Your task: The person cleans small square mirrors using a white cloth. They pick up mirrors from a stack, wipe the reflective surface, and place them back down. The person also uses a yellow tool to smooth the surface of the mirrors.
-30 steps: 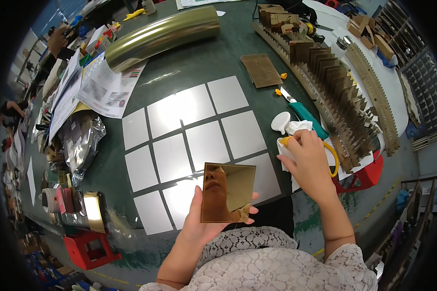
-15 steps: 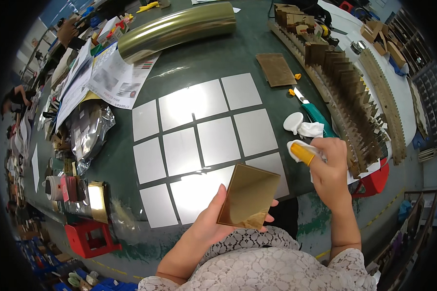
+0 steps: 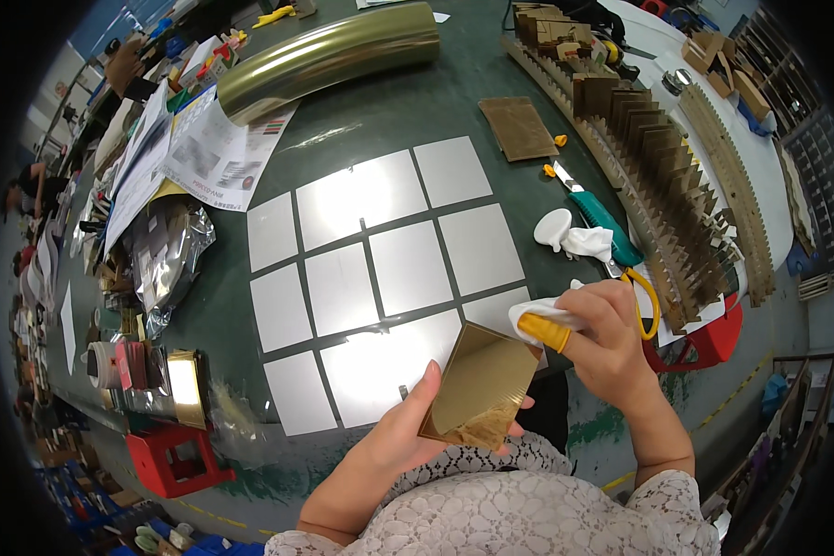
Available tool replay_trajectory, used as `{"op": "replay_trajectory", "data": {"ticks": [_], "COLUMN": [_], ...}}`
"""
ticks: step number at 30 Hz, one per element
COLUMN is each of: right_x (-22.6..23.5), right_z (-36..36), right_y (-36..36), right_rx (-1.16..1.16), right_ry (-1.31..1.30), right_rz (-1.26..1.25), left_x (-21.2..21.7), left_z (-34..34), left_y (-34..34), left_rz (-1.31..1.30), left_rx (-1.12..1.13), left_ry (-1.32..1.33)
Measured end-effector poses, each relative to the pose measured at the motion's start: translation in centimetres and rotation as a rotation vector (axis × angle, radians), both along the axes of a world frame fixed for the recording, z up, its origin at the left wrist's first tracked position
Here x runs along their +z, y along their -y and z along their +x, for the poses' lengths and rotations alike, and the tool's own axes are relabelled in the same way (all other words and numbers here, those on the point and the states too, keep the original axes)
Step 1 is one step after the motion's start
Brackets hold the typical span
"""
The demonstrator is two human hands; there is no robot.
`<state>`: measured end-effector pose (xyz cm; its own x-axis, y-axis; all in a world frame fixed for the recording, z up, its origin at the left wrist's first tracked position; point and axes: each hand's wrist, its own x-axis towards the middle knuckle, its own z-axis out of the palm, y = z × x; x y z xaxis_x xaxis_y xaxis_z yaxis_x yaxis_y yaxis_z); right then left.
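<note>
A shiny gold-toned mirror-like plate [image 3: 480,385] rests tilted in my left hand [image 3: 403,431], thumb along its left edge and fingers under it. My right hand [image 3: 612,347] pinches a white cloth [image 3: 533,310] and wears a yellow finger cot [image 3: 544,332]. The cloth is at the plate's upper right corner; whether it touches cannot be made out. Silvery square plates [image 3: 410,269] lie in rows on the dark green table just beyond. Right of them are a round white jar [image 3: 553,229], another crumpled white cloth [image 3: 590,243], a green-handled utility knife [image 3: 604,227] and yellow-handled scissors [image 3: 653,301].
A large gold-green film roll [image 3: 334,60] lies at the back beside papers [image 3: 204,153]. Toothed racks holding brown plates [image 3: 635,139] run along the right. A brown plate [image 3: 517,128] lies near them. Red stools [image 3: 178,459] stand by the table's near edge.
My right hand has moved left and down, bringing the white cloth to the plate's upper right corner. The yellow-handled scissors have come into sight. My left hand keeps its hold.
</note>
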<state>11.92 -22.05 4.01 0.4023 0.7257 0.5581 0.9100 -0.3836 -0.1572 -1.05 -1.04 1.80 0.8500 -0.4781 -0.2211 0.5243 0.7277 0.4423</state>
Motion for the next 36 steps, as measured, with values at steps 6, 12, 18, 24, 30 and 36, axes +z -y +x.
{"op": "replay_trajectory", "data": {"ticks": [6, 12, 18, 24, 30, 36], "right_x": [1.0, 1.4, 1.3, 1.6, 1.4, 1.2], "right_z": [-0.2, -0.1, -0.4, -0.7, -0.9, -1.1], "right_y": [-0.5, -1.3, -1.4, -0.5, -0.1, 0.6], "right_rx": [0.098, 0.173, 0.174, 0.188, 0.191, 0.195], "right_ry": [0.018, 0.009, -0.004, -0.029, -0.025, -0.032], "right_rz": [-0.022, -0.075, -0.076, -0.125, -0.09, -0.072], "left_x": [0.5, 0.8, 0.6, 0.1, -0.3, -0.1], "left_z": [0.3, 0.3, 0.1, 0.1, -0.1, -0.2], "left_y": [0.0, 0.1, -0.3, -0.7, -0.8, -0.9], "left_rz": [-0.065, -0.033, -0.044, -0.11, -0.189, -0.212], "left_rx": [-0.042, -0.067, -0.079, -0.08, -0.058, -0.021], "left_ry": [-0.028, -0.069, -0.094, -0.071, -0.08, -0.133]}}
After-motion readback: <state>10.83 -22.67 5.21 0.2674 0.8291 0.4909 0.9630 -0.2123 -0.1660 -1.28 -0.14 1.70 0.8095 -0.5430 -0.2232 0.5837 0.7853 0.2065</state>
